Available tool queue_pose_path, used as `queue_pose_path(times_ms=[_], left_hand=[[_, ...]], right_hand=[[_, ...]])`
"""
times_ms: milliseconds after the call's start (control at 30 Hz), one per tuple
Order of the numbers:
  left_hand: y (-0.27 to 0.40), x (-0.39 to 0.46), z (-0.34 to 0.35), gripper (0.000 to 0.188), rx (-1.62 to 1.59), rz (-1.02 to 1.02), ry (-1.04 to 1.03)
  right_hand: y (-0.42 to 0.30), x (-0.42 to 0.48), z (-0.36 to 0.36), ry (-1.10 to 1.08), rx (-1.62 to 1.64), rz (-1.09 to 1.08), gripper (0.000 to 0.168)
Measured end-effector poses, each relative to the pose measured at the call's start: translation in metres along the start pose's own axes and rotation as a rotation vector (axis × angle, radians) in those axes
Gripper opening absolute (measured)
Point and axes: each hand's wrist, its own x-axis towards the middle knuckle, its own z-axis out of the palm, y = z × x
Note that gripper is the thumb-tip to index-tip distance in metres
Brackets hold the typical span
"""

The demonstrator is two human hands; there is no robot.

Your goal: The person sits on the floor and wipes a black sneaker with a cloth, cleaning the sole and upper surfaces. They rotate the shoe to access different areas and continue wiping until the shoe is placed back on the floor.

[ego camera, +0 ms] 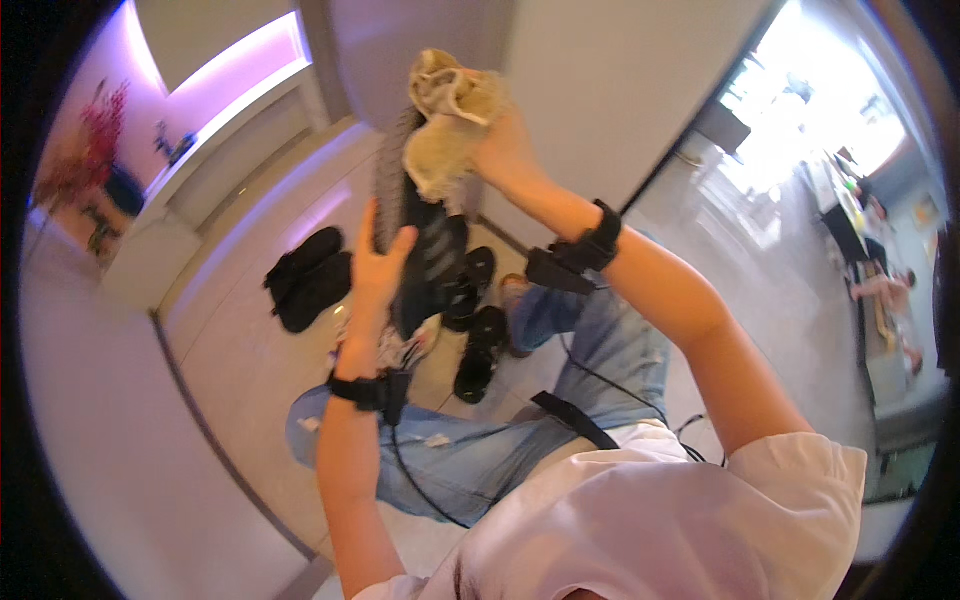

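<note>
A black sneaker with grey stripes [435,255] is held up before me, its grey textured sole [390,180] turned to the left. My left hand [379,259] grips it low on the sole side, thumb and fingers apart around it. In my right hand [499,135] is a bunched yellowish cloth [446,135], which lies against the upper end of the sneaker; most of the fingers are hidden by the cloth. Black straps with small devices sit on both wrists.
On the tiled floor, a black pair of shoes [311,277] stands at the left and black sandals [480,352] lie nearer my legs. A pale panel [600,82] rises ahead. A lit shelf with plants [225,97] is at upper left. Several people [885,289] are far off at right.
</note>
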Motion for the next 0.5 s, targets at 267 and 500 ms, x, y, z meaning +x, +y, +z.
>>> queue_pose_path(times_ms=[267,500], left_hand=[[-0.011,0.008,-0.014,0.063,-0.378,-0.218,0.129],[0.010,0.007,-0.025,0.073,-0.474,-0.286,0.172]], right_hand=[[-0.012,-0.073,0.051,-0.251,-0.052,-0.162,0.052],[-0.030,-0.088,0.036,-0.449,-0.101,-0.033,0.051]])
